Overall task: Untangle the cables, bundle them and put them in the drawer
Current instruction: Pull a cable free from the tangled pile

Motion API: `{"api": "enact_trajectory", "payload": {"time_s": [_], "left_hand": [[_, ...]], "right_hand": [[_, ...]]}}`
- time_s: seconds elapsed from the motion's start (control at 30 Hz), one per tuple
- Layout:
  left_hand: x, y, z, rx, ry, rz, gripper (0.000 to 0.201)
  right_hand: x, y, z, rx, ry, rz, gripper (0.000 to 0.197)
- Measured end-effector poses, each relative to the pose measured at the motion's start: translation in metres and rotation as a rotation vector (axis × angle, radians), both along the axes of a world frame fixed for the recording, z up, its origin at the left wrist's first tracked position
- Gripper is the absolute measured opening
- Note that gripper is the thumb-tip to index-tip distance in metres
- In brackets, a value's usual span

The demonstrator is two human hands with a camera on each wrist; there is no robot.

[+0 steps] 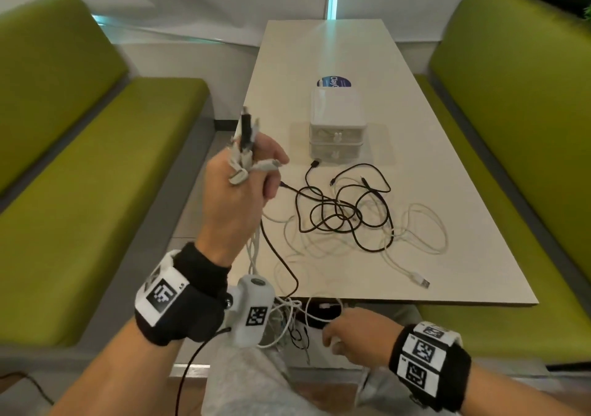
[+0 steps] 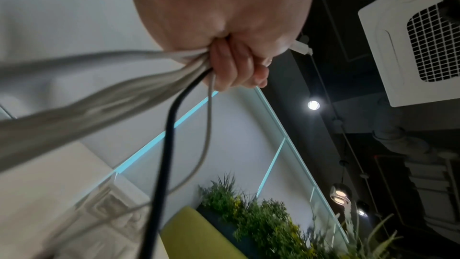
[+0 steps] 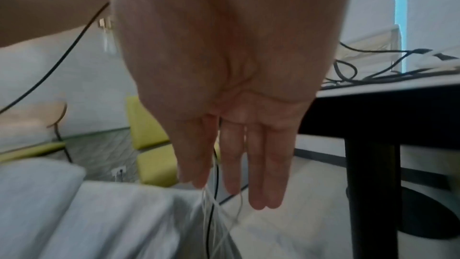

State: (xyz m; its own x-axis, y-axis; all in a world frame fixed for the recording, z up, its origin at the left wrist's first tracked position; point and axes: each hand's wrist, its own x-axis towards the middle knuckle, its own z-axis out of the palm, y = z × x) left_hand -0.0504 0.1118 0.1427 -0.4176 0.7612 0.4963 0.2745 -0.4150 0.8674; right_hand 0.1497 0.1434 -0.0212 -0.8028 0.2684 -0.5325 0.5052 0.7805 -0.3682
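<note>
My left hand [image 1: 243, 172] is raised over the table's left edge and grips a bunch of cable ends [image 1: 244, 140], several white and one black, with the plugs sticking up. In the left wrist view its curled fingers [image 2: 234, 66] clamp the cables [image 2: 124, 90], which hang down from the fist. Below the table's front edge, my right hand [image 1: 348, 332] has straight fingers [image 3: 263, 164] pointing down, and thin white strands [image 3: 211, 204] run between them. A tangle of black and white cables [image 1: 345, 214] lies on the table. Behind it stands a small white two-drawer unit [image 1: 335, 128], both drawers closed.
The pale table [image 1: 431, 166] stands between two green benches [image 1: 80, 192] [image 1: 511, 128]. A white USB plug [image 1: 422, 283] lies near the front right edge. A blue sticker [image 1: 334, 82] is behind the drawer unit. The dark table leg [image 3: 370, 184] is right of my right hand.
</note>
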Motion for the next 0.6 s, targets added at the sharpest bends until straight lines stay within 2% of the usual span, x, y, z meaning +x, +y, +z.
{"api": "enact_trajectory", "payload": {"time_s": [0.1, 0.2, 0.27, 0.33, 0.37, 0.47, 0.6], "left_hand": [[0.014, -0.003, -0.009, -0.054, 0.005, -0.039, 0.025], [0.021, -0.004, -0.011, -0.069, -0.014, -0.04, 0.026], [0.026, -0.005, -0.008, -0.067, -0.027, -0.056, 0.026], [0.029, -0.006, -0.003, -0.04, -0.032, -0.08, 0.025], [0.029, -0.006, 0.0, -0.02, -0.034, -0.089, 0.024], [0.026, -0.005, 0.009, 0.03, -0.026, -0.089, 0.026], [0.022, -0.005, 0.012, 0.034, -0.03, -0.065, 0.028]], "right_hand": [[-0.01, 0.008, 0.023, 0.099, 0.145, -0.09, 0.021], [-0.014, 0.02, 0.049, 0.175, 0.404, -0.31, 0.018], [-0.019, 0.022, 0.055, 0.175, 0.476, -0.396, 0.022], [-0.025, 0.018, 0.046, 0.166, 0.357, -0.338, 0.046], [-0.028, 0.013, 0.037, 0.161, 0.289, -0.292, 0.049], [-0.028, 0.001, 0.018, 0.139, 0.13, -0.174, 0.024], [-0.019, 0.003, 0.02, 0.113, -0.088, -0.032, 0.017]]}}
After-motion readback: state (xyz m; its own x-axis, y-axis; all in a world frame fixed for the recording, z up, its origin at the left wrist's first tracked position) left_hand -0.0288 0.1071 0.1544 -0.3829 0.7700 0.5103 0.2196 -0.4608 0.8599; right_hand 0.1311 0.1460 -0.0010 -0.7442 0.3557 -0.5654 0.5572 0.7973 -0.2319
